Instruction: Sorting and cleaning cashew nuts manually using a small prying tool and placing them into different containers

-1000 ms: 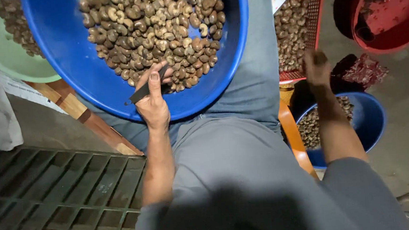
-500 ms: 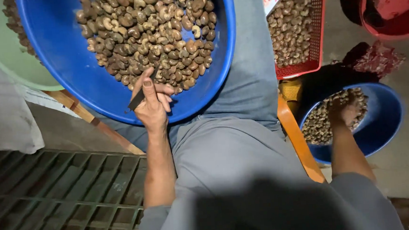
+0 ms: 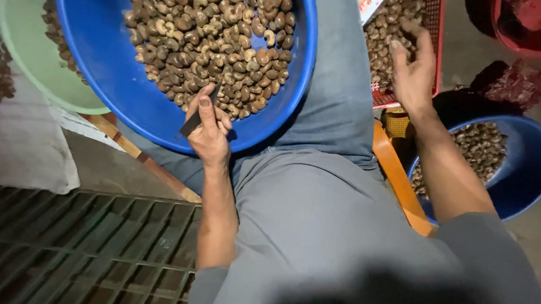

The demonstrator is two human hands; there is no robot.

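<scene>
A big blue basin (image 3: 124,111) full of brown cashew nuts (image 3: 214,43) rests on my lap. My left hand (image 3: 210,134) sits on its near rim, gripping a small dark knife blade (image 3: 193,118) between thumb and fingers. My right hand (image 3: 412,68) reaches out to the right with fingers spread over a red plastic crate (image 3: 437,41) holding more nuts; nothing is visibly held in it.
A smaller blue bowl (image 3: 528,167) of nuts stands on the floor at right, below my forearm. A green basin (image 3: 34,66) lies at upper left, a red tub (image 3: 525,11) at upper right. A metal floor grate (image 3: 71,264) fills the lower left. An orange stool edge (image 3: 397,182) shows beside my leg.
My right hand has lifted out of the small blue bowl and moved up over the red crate. My left hand stays on the basin rim with the blade.
</scene>
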